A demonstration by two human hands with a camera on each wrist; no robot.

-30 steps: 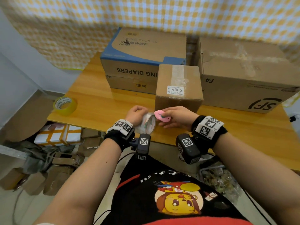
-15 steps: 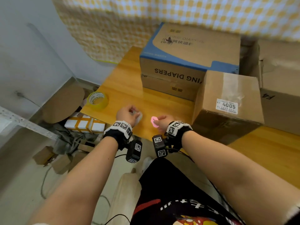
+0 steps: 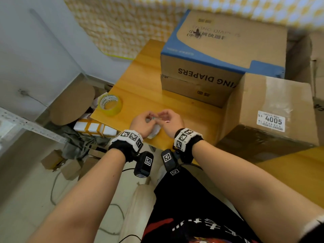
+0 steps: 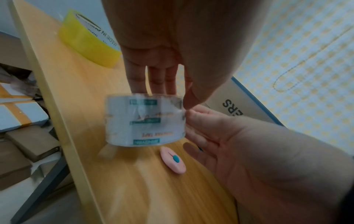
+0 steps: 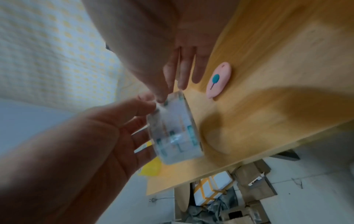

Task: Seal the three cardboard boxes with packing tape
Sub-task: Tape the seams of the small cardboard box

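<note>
The left hand (image 4: 172, 50) grips the clear tape roll (image 4: 144, 120) above the table (image 3: 140, 95), fingers curled round it. At its 3 o'clock, the right hand (image 4: 249, 145) pinches the roll's edge.

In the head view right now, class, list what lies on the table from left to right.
Yellow tape roll → left hand → right hand → box with the 4005 label.

Wooden tabletop (image 3: 140, 88); yellow tape roll (image 3: 110, 104) at its near left corner; pink cutter (image 4: 173, 160) near the front edge; three cardboard boxes (image 3: 219, 67) toward the back.
</note>
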